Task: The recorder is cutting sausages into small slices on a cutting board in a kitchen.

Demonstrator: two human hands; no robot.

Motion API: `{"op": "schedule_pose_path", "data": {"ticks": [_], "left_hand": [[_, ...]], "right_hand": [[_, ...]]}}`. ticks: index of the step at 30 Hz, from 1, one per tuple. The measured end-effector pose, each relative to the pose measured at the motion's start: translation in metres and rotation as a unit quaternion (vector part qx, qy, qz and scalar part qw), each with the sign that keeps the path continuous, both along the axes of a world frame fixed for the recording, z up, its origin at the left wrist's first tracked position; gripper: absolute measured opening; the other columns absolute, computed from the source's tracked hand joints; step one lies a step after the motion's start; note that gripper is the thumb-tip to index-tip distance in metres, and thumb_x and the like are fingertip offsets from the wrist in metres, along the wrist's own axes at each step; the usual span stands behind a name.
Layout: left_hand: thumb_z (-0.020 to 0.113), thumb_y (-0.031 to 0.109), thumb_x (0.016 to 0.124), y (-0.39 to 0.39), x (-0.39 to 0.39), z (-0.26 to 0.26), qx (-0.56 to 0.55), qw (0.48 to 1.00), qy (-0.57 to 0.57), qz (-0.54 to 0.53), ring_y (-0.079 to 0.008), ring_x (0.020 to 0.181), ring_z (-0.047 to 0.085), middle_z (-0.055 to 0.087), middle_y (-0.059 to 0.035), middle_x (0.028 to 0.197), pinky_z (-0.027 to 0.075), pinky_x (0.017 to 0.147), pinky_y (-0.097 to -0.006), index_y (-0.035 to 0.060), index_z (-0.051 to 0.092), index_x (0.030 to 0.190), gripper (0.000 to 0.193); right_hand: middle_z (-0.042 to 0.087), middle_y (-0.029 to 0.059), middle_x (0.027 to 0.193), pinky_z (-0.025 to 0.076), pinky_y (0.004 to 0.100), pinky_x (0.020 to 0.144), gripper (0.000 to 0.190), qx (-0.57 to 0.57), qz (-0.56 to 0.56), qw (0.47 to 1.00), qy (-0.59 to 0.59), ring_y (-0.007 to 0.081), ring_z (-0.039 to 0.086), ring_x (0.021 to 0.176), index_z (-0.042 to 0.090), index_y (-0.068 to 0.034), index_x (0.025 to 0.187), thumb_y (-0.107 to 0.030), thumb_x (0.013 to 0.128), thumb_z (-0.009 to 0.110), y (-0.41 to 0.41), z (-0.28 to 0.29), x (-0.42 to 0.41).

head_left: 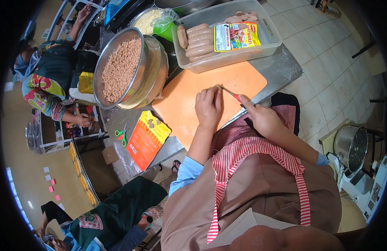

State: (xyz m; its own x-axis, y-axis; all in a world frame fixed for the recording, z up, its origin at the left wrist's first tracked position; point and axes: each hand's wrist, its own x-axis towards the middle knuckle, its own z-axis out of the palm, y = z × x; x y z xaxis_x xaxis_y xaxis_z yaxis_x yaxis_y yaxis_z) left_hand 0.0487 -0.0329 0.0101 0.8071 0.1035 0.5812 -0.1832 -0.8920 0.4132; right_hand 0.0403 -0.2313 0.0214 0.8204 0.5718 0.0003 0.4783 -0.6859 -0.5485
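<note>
On the orange cutting mat (181,94), my left hand (208,105) presses its fingertips on a small piece, probably sausage, mostly covered by the fingers. My right hand (259,117) grips a knife (232,94) with a red handle, its tip touching the spot beside the left fingertips. Beyond the mat stands a translucent plastic tub (224,59). Whole sausages (199,42) lie in a row at its left side, sausage slices (240,18) are heaped at its far end, and a bratwurst packet (237,36) rests between them.
A steel bowl (144,59) of minced filling stands left of the mat, near a green container (164,31). Green-handled scissors (124,138) and an orange-yellow packet (148,141) lie near the table's left edge. Two other people are at the left. A mixer with steel bowl (350,147) stands right.
</note>
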Motion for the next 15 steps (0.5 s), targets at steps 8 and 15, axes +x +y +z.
{"op": "schedule_pose_path", "data": {"ticks": [8,15], "left_hand": [[0.065,0.010,0.078,0.001,-0.003,-0.004,0.016,1.000,-0.019,-0.001,-0.0287,0.071,0.056,0.060,-0.0102,0.080,0.046,0.064,-0.0370,0.0062,0.063,0.089,0.011],[0.065,0.008,0.078,0.000,-0.002,-0.004,0.018,1.000,-0.025,0.000,-0.0293,0.072,0.058,0.060,-0.0112,0.080,0.047,0.064,-0.0374,0.0054,0.063,0.088,0.011]], "right_hand": [[0.055,0.0194,0.067,0.047,0.0451,0.056,0.059,0.049,-0.019,0.999,0.006,0.0364,0.057,0.058,0.037,-0.017,0.138,-0.005,0.081,0.046,-0.023,0.003,-0.017],[0.056,0.0180,0.066,0.048,0.0460,0.056,0.057,0.098,-0.042,0.994,-0.039,0.0359,0.057,0.058,0.037,-0.017,0.138,-0.010,0.083,0.050,-0.003,-0.009,-0.002]]}}
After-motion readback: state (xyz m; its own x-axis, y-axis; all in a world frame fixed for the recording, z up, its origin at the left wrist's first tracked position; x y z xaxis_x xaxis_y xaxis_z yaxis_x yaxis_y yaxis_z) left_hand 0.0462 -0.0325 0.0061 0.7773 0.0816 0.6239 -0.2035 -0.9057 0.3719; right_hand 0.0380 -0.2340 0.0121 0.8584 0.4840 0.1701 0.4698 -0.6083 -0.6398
